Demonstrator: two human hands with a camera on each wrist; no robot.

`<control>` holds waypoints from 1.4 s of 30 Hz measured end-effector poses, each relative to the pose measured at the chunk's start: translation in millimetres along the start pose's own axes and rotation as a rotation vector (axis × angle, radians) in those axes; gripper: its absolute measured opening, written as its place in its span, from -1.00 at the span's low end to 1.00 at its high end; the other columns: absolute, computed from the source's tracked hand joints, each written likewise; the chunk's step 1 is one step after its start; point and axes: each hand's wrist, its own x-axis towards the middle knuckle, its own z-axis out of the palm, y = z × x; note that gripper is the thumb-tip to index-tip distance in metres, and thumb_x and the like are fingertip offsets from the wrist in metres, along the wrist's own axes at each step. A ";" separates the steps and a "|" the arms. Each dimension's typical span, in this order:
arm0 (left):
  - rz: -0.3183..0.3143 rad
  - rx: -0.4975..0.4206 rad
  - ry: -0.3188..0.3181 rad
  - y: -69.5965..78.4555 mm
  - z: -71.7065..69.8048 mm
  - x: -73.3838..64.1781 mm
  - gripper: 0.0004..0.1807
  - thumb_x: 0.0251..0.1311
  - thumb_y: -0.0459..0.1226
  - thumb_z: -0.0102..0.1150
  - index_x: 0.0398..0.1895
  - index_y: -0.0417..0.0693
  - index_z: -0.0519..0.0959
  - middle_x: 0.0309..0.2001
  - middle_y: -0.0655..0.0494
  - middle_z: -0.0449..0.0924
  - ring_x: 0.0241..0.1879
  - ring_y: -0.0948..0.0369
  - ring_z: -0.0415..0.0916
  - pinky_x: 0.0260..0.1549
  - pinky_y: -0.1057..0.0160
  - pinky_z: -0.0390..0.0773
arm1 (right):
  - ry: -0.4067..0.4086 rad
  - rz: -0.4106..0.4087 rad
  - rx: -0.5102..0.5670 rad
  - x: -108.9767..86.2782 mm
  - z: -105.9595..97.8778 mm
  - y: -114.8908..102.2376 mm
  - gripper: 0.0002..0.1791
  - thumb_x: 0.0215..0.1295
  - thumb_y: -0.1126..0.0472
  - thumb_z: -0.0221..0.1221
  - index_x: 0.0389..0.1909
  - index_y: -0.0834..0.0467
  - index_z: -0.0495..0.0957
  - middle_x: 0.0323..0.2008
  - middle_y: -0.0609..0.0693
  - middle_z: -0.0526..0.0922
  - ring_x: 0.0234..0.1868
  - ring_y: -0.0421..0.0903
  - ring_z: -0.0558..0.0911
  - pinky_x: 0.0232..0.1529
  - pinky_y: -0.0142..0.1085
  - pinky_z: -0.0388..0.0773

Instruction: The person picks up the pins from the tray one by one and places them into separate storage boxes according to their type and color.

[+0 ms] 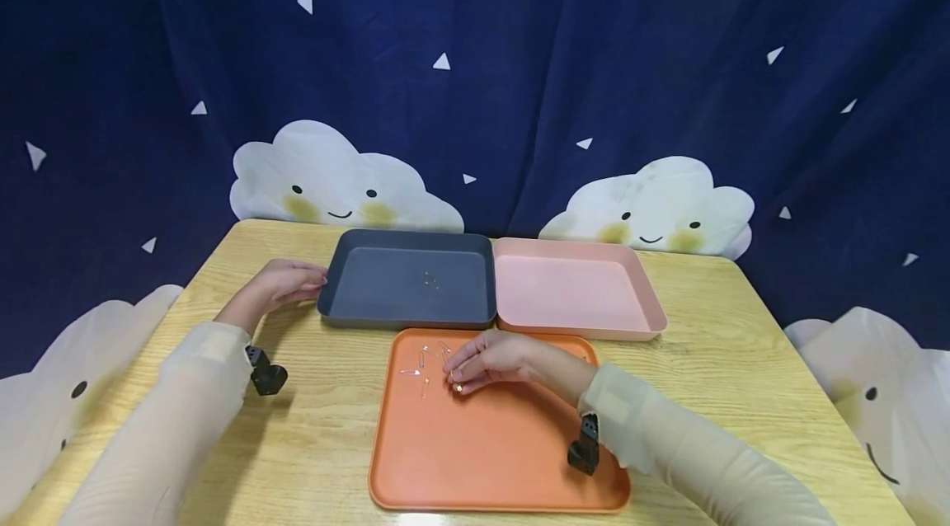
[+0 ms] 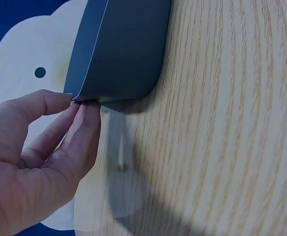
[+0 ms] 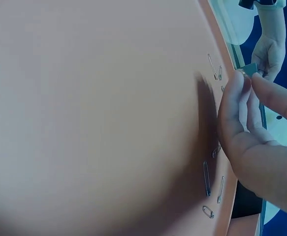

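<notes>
My left hand [image 1: 285, 283] is at the left end of the dark grey tray [image 1: 406, 321]. In the left wrist view its thumb and fingers pinch the tray's rim at a corner. Above the orange tray [image 1: 460, 460], my right hand [image 1: 493, 361] pinches a small gold-coloured pin [image 1: 458, 387] between thumb and fingertips; its exact shape is mostly hidden by the fingers. Several silver safety pins [image 3: 206, 178] lie scattered on the orange tray, left of and under that hand. A few tiny gold pins [image 1: 431, 282] lie on the grey tray's floor.
A pink tray [image 1: 656, 320] stands against the grey tray's right side, behind the orange one. All three sit on a wooden table [image 1: 742, 394]. A dark blue curtain [image 1: 505, 56] with clouds hangs behind the table.
</notes>
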 end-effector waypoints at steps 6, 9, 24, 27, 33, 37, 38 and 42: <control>-0.004 -0.006 0.010 2.6 -0.4 -0.3 -0.43 0.36 -0.34 -0.08 0.36 -0.49 0.16 0.39 -0.39 0.15 -0.28 0.55 0.53 0.06 0.40 0.61 | 0.011 -0.010 0.014 1.5 1.0 -4.5 -0.62 0.25 0.53 0.07 0.09 0.59 0.40 -0.44 -0.10 0.71 -0.36 -0.23 0.68 -0.02 -0.23 0.71; -0.002 -0.010 0.009 2.2 -0.1 -0.1 -0.43 0.36 -0.35 -0.07 0.36 -0.50 0.16 0.39 -0.39 0.15 -0.28 0.56 0.53 0.05 0.41 0.62 | 0.028 0.002 0.006 3.2 1.8 -8.8 -0.62 0.25 0.53 0.08 0.09 0.58 0.41 -0.46 -0.10 0.71 -0.37 -0.23 0.68 -0.03 -0.23 0.71; -0.003 0.013 0.001 -0.2 0.3 0.0 -0.42 0.38 -0.32 -0.11 0.38 -0.48 0.13 0.40 -0.39 0.13 -0.29 0.59 0.50 0.10 0.39 0.59 | 0.057 -0.005 -0.048 8.0 -9.5 -40.5 -0.58 0.24 0.53 0.09 0.13 0.59 0.38 -0.47 -0.10 0.70 -0.37 -0.24 0.66 -0.15 -0.37 0.72; -0.004 0.014 0.005 -1.0 -0.2 0.5 -0.43 0.38 -0.32 -0.10 0.38 -0.47 0.15 0.40 -0.38 0.14 -0.29 0.59 0.50 0.09 0.40 0.60 | 0.072 -0.002 -0.053 9.9 -13.6 -47.4 -0.56 0.24 0.52 0.09 0.14 0.59 0.37 -0.49 -0.10 0.69 -0.40 -0.26 0.65 -0.21 -0.40 0.72; -0.006 0.015 0.007 -1.5 -0.9 1.1 -0.42 0.38 -0.32 -0.11 0.38 -0.46 0.14 0.40 -0.38 0.14 -0.30 0.60 0.49 0.10 0.39 0.58 | 0.112 0.008 -0.067 17.0 -22.8 -62.8 -0.54 0.24 0.51 0.11 0.17 0.55 0.37 -0.51 -0.11 0.70 -0.43 -0.26 0.64 -0.27 -0.44 0.70; -0.015 0.015 0.008 -1.1 -0.2 2.5 -0.42 0.38 -0.32 -0.11 0.39 -0.44 0.14 0.40 -0.37 0.14 -0.30 0.60 0.49 0.17 0.34 0.54 | 0.125 0.009 -0.075 22.7 -30.0 -74.7 -0.52 0.25 0.51 0.09 0.20 0.53 0.35 -0.50 -0.11 0.69 -0.43 -0.26 0.63 -0.26 -0.45 0.70; -0.016 0.013 0.007 -0.8 0.1 2.7 -0.42 0.38 -0.32 -0.10 0.39 -0.44 0.14 0.40 -0.37 0.13 -0.30 0.60 0.49 0.19 0.33 0.53 | 0.124 0.012 -0.077 24.2 -31.9 -77.7 -0.51 0.25 0.51 0.08 0.22 0.53 0.33 -0.51 -0.11 0.68 -0.43 -0.26 0.62 -0.23 -0.44 0.70; -0.022 0.011 0.006 -0.4 -0.5 3.6 -0.42 0.38 -0.32 -0.10 0.39 -0.44 0.14 0.40 -0.37 0.13 -0.28 0.59 0.50 0.23 0.28 0.49 | 0.147 0.015 -0.088 30.2 -38.5 -89.0 -0.52 0.26 0.50 0.10 0.21 0.50 0.36 -0.49 -0.10 0.68 -0.42 -0.25 0.61 -0.05 -0.34 0.70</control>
